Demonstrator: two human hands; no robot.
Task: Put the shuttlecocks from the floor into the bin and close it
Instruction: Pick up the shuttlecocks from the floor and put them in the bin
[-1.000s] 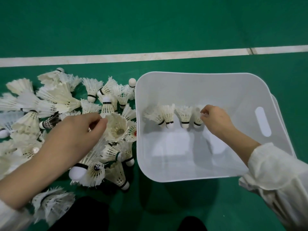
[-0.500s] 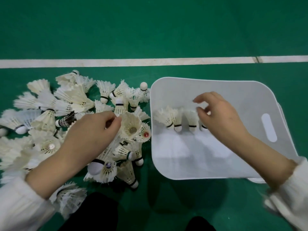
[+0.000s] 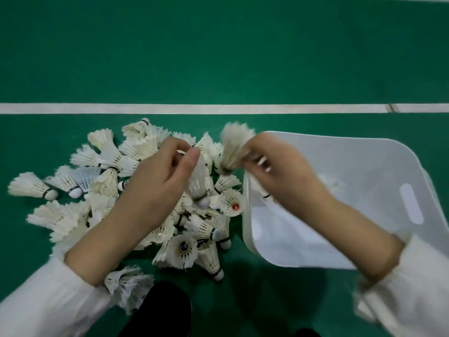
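A heap of white feathered shuttlecocks [image 3: 136,190] is spread on the green court floor [image 3: 218,57], at nine o'clock of the open white plastic bin [image 3: 364,251]. One blurred shuttlecock [image 3: 234,147] is pinched by the right hand [image 3: 284,171]; another [image 3: 198,181] is gripped by the left hand [image 3: 158,181]. No lettering can be read.
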